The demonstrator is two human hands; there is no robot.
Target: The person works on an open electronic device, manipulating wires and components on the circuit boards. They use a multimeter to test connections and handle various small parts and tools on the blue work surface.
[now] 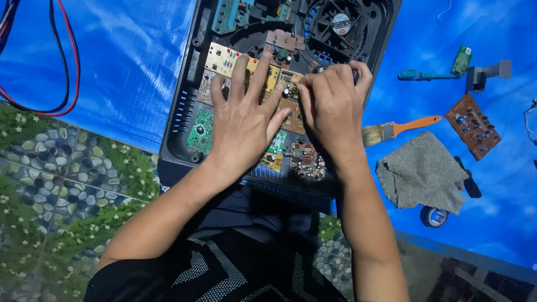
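A black plastic housing (184,120) lies open on a blue sheet and is filled with several circuit boards, among them a yellowish one (222,59), a green one (199,130) and a brown one (306,160). A round black fan (340,23) sits at the housing's top right. My left hand (243,120) lies flat on the boards with its fingers spread. My right hand (333,109) rests beside it, fingers curled down onto the boards near the middle; whether it pinches anything is hidden.
To the right on the blue sheet (128,61) lie a paintbrush with an orange handle (396,130), a grey cloth (422,170), a loose brown board (473,126), a small green board (462,60), a teal screwdriver (425,75) and a tape roll (434,216). Red and black wires (66,67) curve at top left.
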